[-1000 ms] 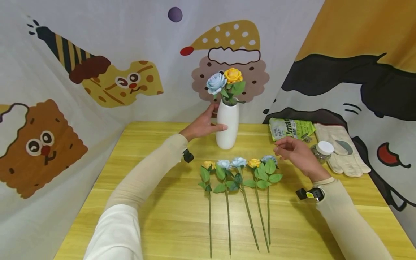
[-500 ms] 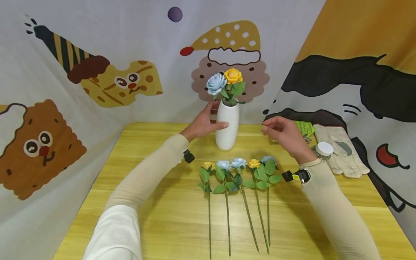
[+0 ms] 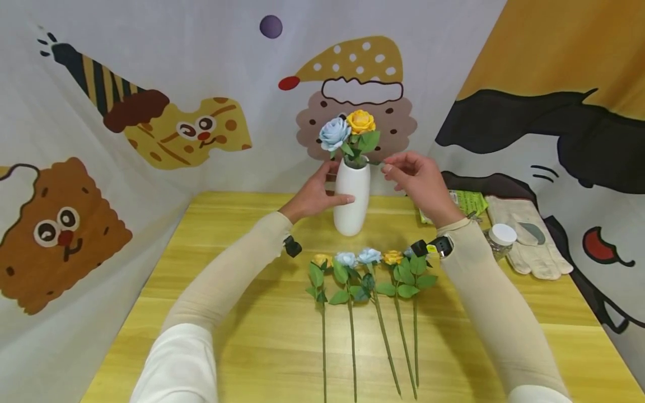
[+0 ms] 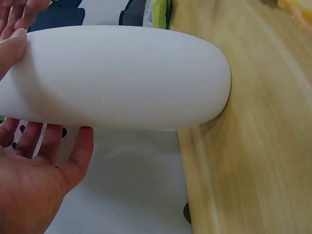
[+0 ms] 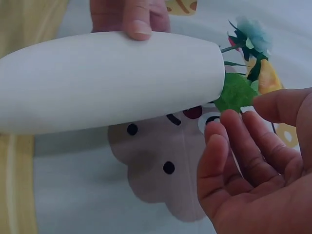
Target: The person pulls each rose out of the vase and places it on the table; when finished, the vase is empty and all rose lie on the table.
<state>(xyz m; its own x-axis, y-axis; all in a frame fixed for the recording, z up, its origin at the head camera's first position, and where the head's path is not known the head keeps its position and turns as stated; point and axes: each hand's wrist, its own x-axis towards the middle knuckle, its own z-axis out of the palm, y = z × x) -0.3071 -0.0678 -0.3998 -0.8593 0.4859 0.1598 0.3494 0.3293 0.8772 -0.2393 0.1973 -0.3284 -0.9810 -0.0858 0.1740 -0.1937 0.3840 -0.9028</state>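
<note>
A white vase (image 3: 349, 210) stands at the back of the table, holding a blue rose (image 3: 335, 134) and a yellow rose (image 3: 361, 121). My left hand (image 3: 314, 193) grips its left side, thumb across the front and fingers behind, as the left wrist view also shows. To the right of the vase's mouth is my right hand (image 3: 415, 182), its fingertips right at a green leaf (image 5: 236, 92) under the yellow rose. Thumb and fingers are loosely bent there, with a small gap between them. In front, several blue and yellow roses (image 3: 369, 256) lie in a row, stems toward me.
On the right are a green packet (image 3: 468, 200), partly hidden by the right forearm, a small jar with a white lid (image 3: 502, 234) and white work gloves (image 3: 534, 252). A cartoon-printed cloth (image 3: 201, 50) hangs behind the wooden table (image 3: 252, 347).
My right hand has moved left and up from above the jar side of the table to the leaves at the vase's mouth. The left hand stays on the vase.
</note>
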